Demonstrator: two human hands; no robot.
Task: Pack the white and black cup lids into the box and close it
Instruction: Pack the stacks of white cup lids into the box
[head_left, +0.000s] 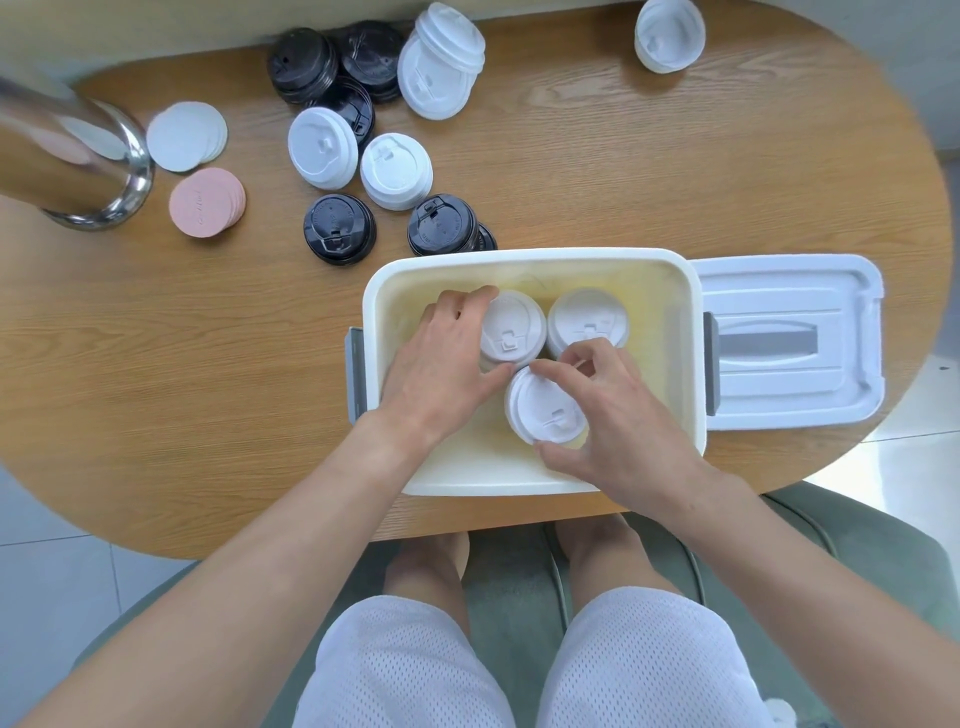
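I see three white lid stacks inside the open box (530, 257) near my edge of the table (623, 171). My left hand (441, 358) curls around the far-left stack (511, 327); my right hand (613, 415) pinches the near stack (543, 408) between thumb and fingers. The third stack (587, 317) sits just beside them. The box cover (789, 343) lies right of the box. More black lids (340, 228) and white lids (397, 171) wait beyond.
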